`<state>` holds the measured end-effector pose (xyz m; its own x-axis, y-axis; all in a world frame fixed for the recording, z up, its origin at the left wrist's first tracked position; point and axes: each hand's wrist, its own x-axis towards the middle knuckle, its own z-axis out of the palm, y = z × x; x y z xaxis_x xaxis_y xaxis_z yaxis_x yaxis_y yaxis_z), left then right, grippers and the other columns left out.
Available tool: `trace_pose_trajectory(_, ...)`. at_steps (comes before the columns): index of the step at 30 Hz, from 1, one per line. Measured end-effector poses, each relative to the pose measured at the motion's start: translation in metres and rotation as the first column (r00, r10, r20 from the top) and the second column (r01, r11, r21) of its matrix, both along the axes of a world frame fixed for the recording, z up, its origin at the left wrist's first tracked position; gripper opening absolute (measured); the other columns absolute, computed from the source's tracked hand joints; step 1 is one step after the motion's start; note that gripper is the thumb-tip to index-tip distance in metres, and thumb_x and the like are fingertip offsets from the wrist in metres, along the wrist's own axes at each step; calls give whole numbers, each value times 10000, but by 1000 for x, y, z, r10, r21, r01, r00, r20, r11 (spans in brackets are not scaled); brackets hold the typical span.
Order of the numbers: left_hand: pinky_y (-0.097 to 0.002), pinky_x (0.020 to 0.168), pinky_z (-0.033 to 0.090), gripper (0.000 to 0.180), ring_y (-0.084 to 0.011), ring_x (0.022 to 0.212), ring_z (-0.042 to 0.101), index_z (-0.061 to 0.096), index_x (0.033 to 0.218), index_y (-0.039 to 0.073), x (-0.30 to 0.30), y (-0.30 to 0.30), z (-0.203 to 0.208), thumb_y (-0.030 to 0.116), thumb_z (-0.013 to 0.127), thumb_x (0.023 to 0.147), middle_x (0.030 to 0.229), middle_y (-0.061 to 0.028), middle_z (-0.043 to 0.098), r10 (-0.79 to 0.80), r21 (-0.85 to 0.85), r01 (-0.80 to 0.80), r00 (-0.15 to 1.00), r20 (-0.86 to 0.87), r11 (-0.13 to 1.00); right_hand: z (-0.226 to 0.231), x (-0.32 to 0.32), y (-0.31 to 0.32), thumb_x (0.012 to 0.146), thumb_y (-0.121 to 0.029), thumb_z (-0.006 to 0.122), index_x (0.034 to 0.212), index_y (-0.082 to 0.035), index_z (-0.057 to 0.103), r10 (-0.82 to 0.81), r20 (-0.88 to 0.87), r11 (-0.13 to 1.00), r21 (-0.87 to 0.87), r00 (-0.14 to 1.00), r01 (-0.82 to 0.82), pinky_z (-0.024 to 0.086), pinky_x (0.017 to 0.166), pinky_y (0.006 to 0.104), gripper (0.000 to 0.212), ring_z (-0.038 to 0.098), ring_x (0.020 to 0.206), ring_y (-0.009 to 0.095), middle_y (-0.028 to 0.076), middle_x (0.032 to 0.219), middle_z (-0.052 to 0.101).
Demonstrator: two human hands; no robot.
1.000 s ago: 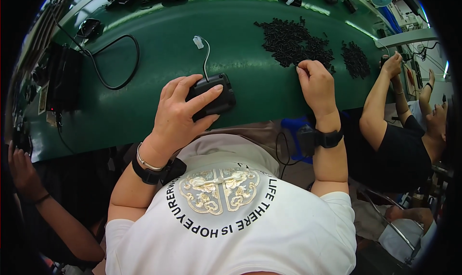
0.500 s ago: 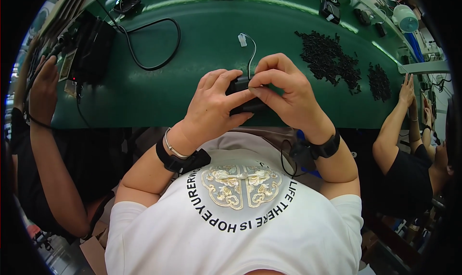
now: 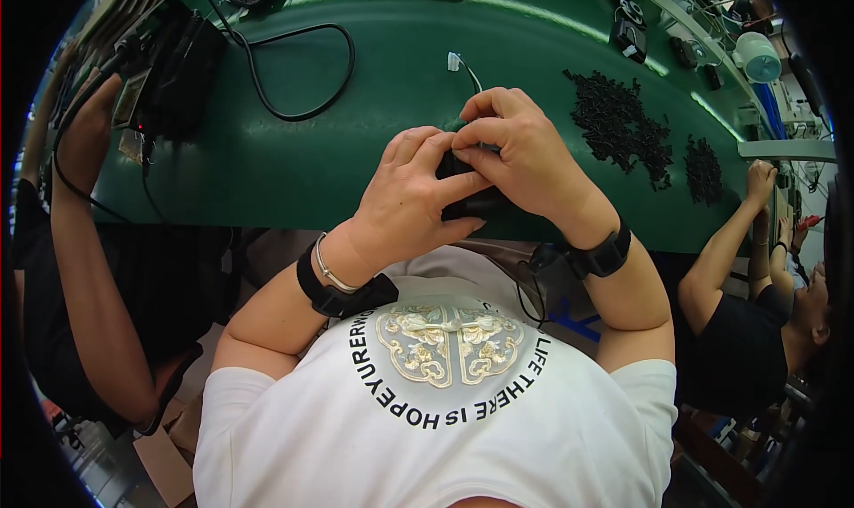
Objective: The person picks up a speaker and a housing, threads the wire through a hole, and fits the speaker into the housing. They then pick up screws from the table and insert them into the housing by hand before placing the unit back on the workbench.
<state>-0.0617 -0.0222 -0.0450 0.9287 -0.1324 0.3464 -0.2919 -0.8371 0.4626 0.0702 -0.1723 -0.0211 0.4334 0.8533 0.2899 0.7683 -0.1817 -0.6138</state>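
Observation:
Near the front edge of the green table, my left hand (image 3: 405, 192) is wrapped around a black plastic part (image 3: 476, 207), mostly covered by my fingers. Thumb and index finger of my right hand (image 3: 525, 157) are pinched together at the far side of that part, beside my left fingertips. Whatever sits in the pinch is too small or hidden to make out. A thin cable (image 3: 474, 79) runs out beyond my right fingers and ends in a white plug (image 3: 454, 61) above the tabletop.
To the right lie a large pile (image 3: 618, 125) and a smaller pile (image 3: 703, 170) of small black pieces. A black cable loop (image 3: 302, 72) and a dark box-shaped device (image 3: 178, 72) are at left. Co-workers' arms (image 3: 84, 268) flank me. Several black units (image 3: 630, 36) line the far side.
My right fingers have shifted slightly left and farther along the black part. The cable now leans differently, its plug a little higher. The whole view has tilted slightly.

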Motion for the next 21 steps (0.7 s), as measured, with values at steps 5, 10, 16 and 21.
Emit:
trace_pose_trajectory(5,-486,1067,383,556,-363,1220,495,728,1140,250,1,-2,3,246,872,603,1234,-144,566,3,-9,-3,1000,-4,1000,13,-3,-22,846,-42,722,986,-53,726,-60,-7,996,71,998,60,505,853,337,140,608,1028,241,111,1153,631)
trace_pose_trajectory(10,-476,1023,429,594,-363,1162,539,722,1166,265,4,-1,8,227,875,593,1181,-147,599,-8,19,9,1000,-17,1000,8,2,-82,872,-3,697,1021,-9,702,-229,-125,955,165,965,248,515,790,292,149,647,958,215,101,1131,660)
trace_pose_trajectory(16,-441,946,490,608,-348,1077,585,725,1182,254,19,10,18,202,870,594,1125,-161,630,-126,-22,124,989,-84,992,-35,-16,-140,887,20,679,975,9,682,-456,-88,854,239,886,463,510,714,267,89,641,838,180,102,1019,675)
trace_pose_trajectory(21,-423,928,501,625,-343,1065,589,715,1220,251,72,29,38,212,862,614,1131,-171,629,-194,-61,191,979,-55,980,-42,-29,-147,879,43,670,945,24,661,-571,-40,748,388,820,539,502,662,261,69,612,765,156,108,998,671)
